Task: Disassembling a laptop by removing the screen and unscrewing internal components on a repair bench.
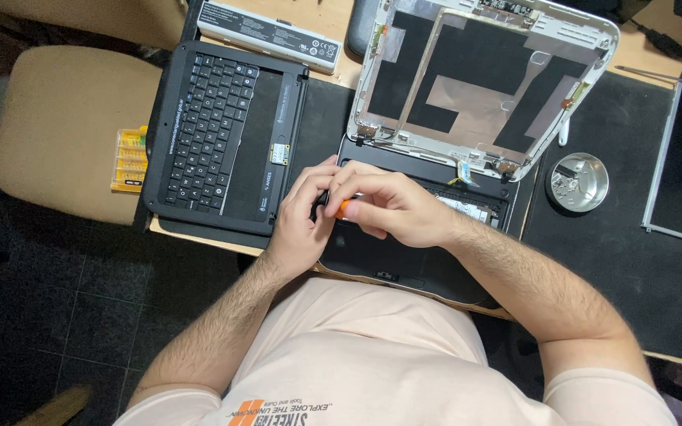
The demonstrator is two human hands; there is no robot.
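Gripping an orange-handled screwdriver (342,207), both hands (380,207) work over the laptop base (404,260)

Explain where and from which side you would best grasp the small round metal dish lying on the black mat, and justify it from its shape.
Grip the metal dish by its raised rim, coming from above with fingers pinching across the near or right edge. It is shallow and lies flat on the black mat, holding small parts, so lifting it level by the rim probably keeps them from spilling. The white laptop lid crowds its left side.
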